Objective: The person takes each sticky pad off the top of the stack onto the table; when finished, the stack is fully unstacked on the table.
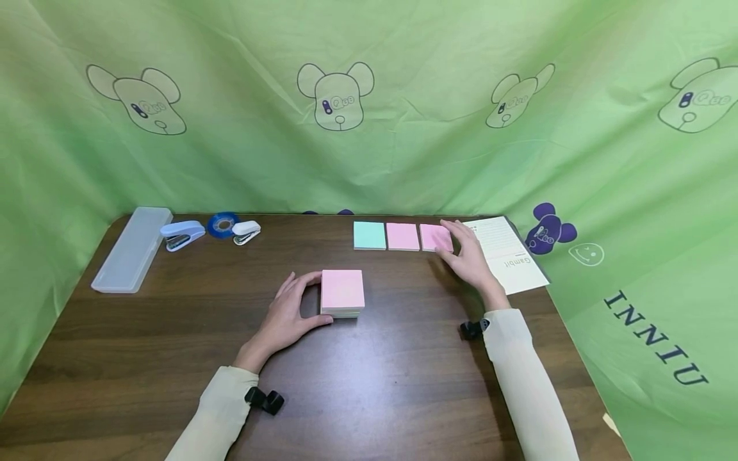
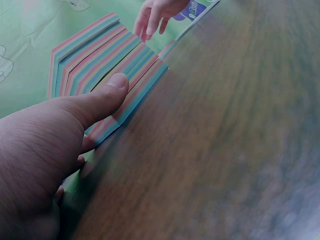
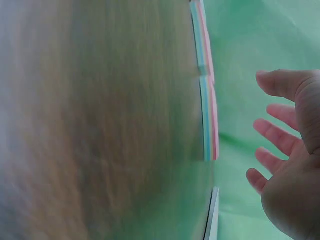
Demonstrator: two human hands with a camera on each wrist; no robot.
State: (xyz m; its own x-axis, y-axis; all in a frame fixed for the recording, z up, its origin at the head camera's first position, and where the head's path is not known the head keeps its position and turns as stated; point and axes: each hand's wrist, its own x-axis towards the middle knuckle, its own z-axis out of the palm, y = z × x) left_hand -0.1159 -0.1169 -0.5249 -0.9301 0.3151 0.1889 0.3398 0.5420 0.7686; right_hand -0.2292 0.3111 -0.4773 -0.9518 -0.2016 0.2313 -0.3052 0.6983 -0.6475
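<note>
Here, the left hand [image 1: 286, 321] is gripping a pink-topped stack [image 1: 343, 289] inward from the far edge of the table [image 1: 415, 384], its paper probably being light but sliding unless pinched across opposite sides, while the right hand [image 1: 471, 262], fingers spread, is hovering by the rightmost pad [image 1: 432, 237].

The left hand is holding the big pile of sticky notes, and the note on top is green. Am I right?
Not quite: the color is wrong. The head view shows that the note on top is pink, not green. The left hand is indeed holding the big pile of sticky notes.
</note>
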